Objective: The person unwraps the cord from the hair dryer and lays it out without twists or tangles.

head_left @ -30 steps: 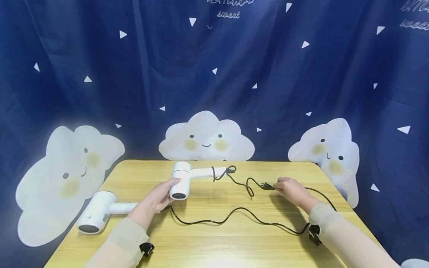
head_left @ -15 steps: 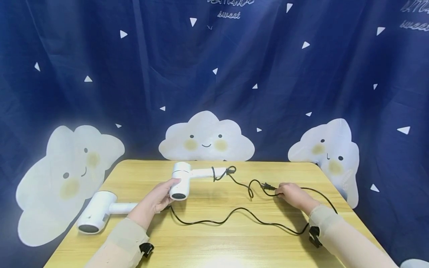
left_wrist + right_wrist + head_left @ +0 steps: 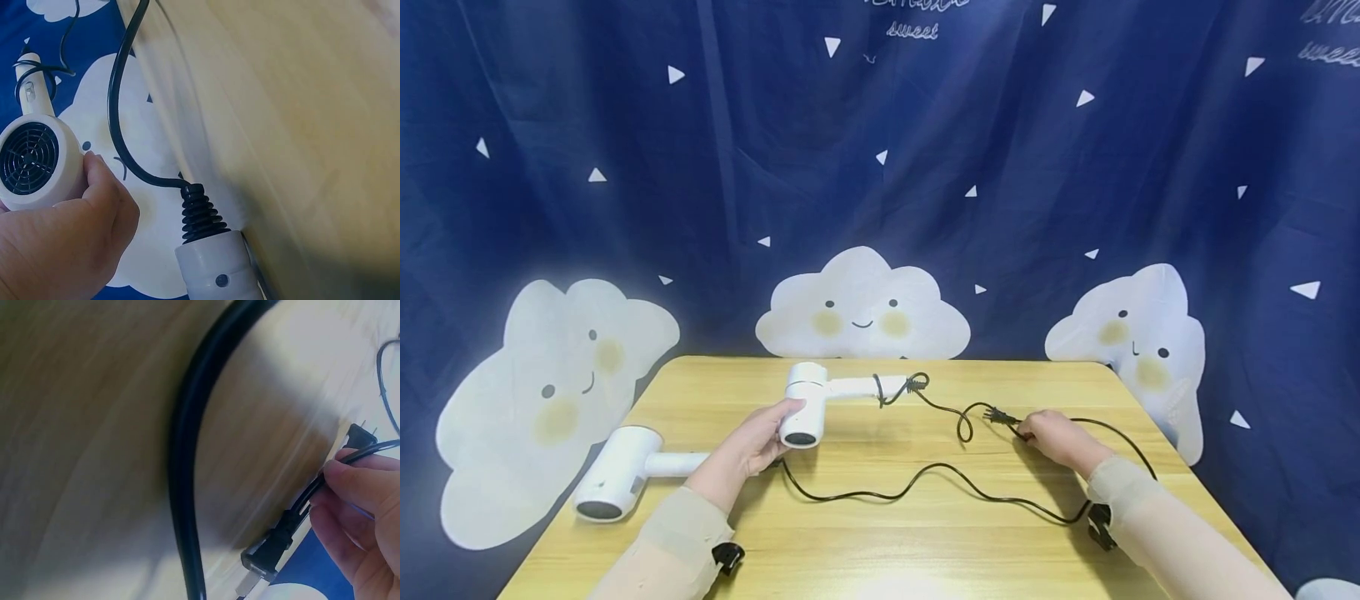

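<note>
My left hand [image 3: 763, 437] grips a white hair dryer [image 3: 805, 412] by its round barrel. That dryer's handle points right, with black cord looped around its end; in the left wrist view its dark grille [image 3: 29, 158] shows. On the right, my right hand [image 3: 1060, 437] pinches a black power cord [image 3: 312, 487] between thumb and fingers. A two-prong plug [image 3: 998, 416] sticks out just left of that hand. Two plugs show in the right wrist view: one [image 3: 361, 436] beside the fingertips, the other [image 3: 265, 550] below them. Some fingers are hidden in the head view.
A second white hair dryer [image 3: 617, 475] lies at the table's left, its handle end behind my left forearm. Its black cord [image 3: 887, 498] winds across the wooden table [image 3: 850, 550] toward my right wrist. A blue curtain [image 3: 880, 208] with clouds hangs behind.
My right hand has shifted slightly right and down, and a second stretch of cord now runs into its fingers beside the plug. The left hand and its hair dryer stay put.
</note>
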Motion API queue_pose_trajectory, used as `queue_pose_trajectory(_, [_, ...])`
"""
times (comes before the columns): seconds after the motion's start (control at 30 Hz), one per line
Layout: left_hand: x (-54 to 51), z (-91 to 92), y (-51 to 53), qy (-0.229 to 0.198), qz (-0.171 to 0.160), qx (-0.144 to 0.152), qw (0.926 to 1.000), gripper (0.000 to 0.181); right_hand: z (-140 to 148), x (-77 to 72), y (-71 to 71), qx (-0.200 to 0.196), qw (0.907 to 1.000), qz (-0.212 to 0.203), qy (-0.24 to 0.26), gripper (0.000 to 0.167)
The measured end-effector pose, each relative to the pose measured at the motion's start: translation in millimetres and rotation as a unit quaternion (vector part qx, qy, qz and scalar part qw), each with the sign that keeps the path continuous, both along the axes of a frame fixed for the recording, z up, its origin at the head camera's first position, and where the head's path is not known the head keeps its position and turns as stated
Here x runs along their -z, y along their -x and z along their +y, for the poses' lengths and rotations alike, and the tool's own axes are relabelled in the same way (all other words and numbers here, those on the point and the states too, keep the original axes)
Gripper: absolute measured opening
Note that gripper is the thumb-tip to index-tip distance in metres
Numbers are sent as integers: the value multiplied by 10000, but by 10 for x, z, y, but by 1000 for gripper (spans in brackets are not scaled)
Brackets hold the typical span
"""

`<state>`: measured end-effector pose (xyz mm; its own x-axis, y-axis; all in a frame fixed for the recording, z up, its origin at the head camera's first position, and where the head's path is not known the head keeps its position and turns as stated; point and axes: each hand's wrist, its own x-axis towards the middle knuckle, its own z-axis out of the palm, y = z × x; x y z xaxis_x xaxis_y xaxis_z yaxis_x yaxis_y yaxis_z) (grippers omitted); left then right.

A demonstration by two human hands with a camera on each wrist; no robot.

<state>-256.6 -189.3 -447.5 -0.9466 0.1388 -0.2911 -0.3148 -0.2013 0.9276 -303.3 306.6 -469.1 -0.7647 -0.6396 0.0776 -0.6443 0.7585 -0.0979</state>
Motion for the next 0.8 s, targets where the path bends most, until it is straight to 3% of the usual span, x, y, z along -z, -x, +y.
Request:
queue_pose_trajectory(0.27, [4, 8, -3, 3, -11, -46, 10000, 64, -2, 0, -14, 75, 9999, 95, -22, 31])
queue_pose_trajectory(0.8, [23, 12, 26, -104, 19, -25, 9999, 64, -2, -39, -35, 361, 9992, -119, 85, 44])
